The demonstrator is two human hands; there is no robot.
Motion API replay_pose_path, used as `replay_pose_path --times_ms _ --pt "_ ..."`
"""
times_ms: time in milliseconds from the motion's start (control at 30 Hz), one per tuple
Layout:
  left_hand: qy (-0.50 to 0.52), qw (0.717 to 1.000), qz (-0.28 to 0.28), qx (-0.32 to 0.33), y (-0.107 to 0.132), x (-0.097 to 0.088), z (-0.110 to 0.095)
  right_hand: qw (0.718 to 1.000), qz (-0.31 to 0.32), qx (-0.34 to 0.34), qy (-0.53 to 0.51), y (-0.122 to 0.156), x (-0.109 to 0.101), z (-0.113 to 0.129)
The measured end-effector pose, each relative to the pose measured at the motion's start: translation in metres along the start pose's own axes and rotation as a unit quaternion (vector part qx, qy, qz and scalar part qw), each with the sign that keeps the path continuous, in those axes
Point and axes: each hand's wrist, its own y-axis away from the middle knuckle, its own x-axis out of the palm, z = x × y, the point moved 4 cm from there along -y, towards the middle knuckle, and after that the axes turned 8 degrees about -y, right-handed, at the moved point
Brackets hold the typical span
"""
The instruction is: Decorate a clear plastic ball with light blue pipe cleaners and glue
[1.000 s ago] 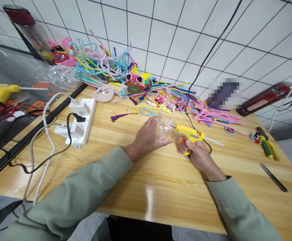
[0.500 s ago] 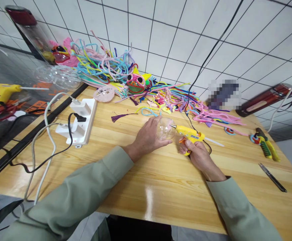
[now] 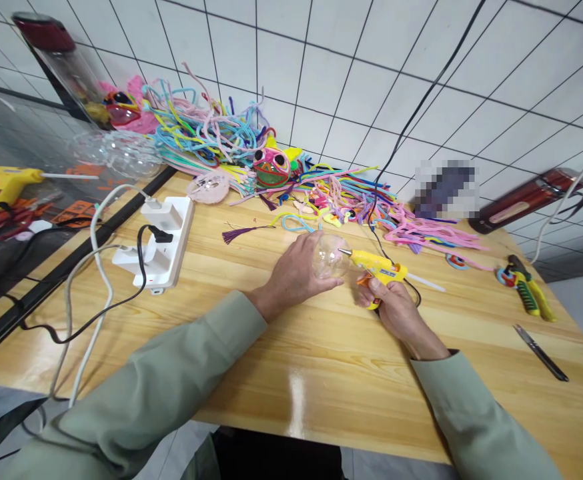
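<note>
A clear plastic ball (image 3: 329, 257) is held by my left hand (image 3: 295, 272), whose fingers and thumb curve round its left side. My right hand (image 3: 394, 303) grips a yellow hot glue gun (image 3: 377, 263) by its handle, a finger at the orange trigger. The gun's metal nozzle meets the right side of the ball, or sits just in front of it; which one, I cannot tell. A white glue stick (image 3: 425, 282) pokes out of the gun's back end. Beyond the ball lie a purple tassel (image 3: 244, 233) and a blue pipe cleaner loop (image 3: 299, 223).
Heaps of coloured pipe cleaners (image 3: 206, 133) line the wall around a decorated ball (image 3: 272, 167). A white power strip (image 3: 169, 250) with plugs and cables stands left. At right lie pliers (image 3: 529, 290), a craft knife (image 3: 540, 352) and a red flask (image 3: 529, 199). Another glue gun (image 3: 9, 183) lies far left.
Both hands, the ball and the glue gun hold nearly the same position. Only a very slight shift of the view shows, mostly at the right side.
</note>
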Motion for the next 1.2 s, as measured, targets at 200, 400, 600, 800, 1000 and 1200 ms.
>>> replay_pose_path --times_ms 200,400,600,800,1000,1200 --pt "0.008 1.000 -0.001 -0.003 -0.001 0.000 0.001 1.000 0.001 -0.002 0.012 0.001 -0.001 -0.001" --pt "0.006 1.000 -0.003 0.000 -0.001 -0.001 0.000 1.000 -0.011 -0.012 0.016 0.001 -0.003 -0.004" --pt "-0.001 1.000 -0.007 0.000 0.000 0.001 -0.001 1.000 -0.015 -0.017 0.016 0.000 -0.002 -0.002" --pt "0.001 1.000 -0.004 0.000 0.001 0.000 -0.003 1.000 -0.028 -0.006 -0.008 -0.001 0.000 -0.001" --pt "-0.003 1.000 -0.013 0.002 0.004 0.001 -0.006 0.998 -0.050 -0.003 -0.036 -0.001 0.002 0.002" --pt "-0.014 0.999 -0.024 0.018 0.006 0.003 -0.009 0.997 -0.056 0.003 -0.053 -0.002 0.001 0.001"
